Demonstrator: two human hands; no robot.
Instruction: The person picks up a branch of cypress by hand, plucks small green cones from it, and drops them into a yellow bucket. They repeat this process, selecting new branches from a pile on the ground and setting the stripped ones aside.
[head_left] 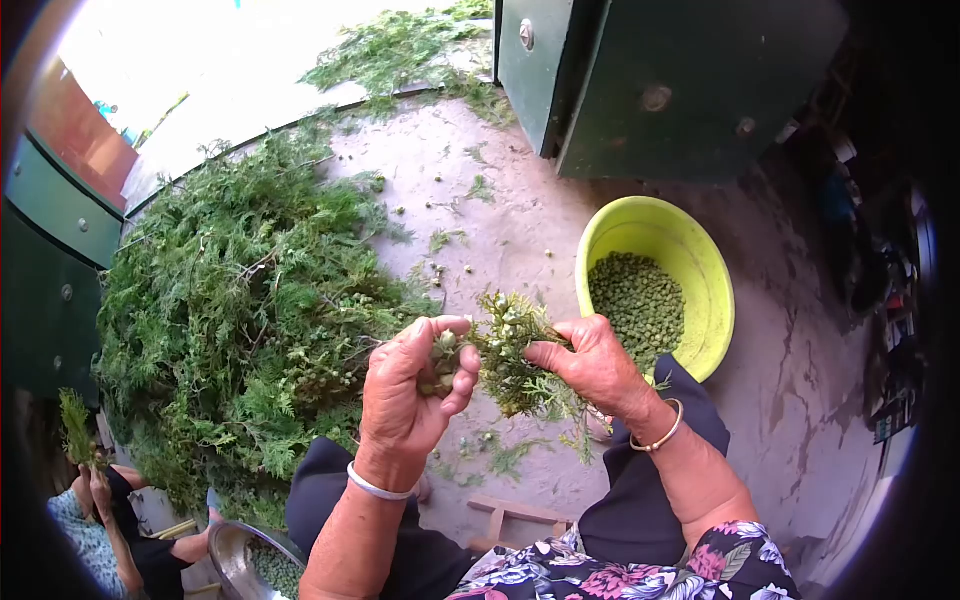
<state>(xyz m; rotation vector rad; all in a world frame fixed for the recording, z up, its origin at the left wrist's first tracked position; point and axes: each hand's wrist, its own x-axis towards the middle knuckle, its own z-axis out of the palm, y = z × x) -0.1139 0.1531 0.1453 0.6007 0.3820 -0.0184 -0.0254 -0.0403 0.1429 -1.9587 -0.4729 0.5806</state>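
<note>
My right hand (595,370) is closed around the stem end of a leafy evergreen sprig (515,350) with small green cones among its scale-like leaves. Close at its left side, my left hand (415,380) curls with several green cones (443,365) in its palm, thumb and fingertips right by the sprig's tips. Both hands are raised over the floor in front of my lap. To the right of them stands a yellow-green tub (710,290) partly filled with the same round green cones (636,305).
A large heap of cut evergreen branches (250,310) covers the floor at left; more branches (400,55) lie by the doorway. Another person (95,520) sits at lower left holding a sprig (76,425), beside a metal basin (232,560) of cones. A green door (690,90) stands at upper right.
</note>
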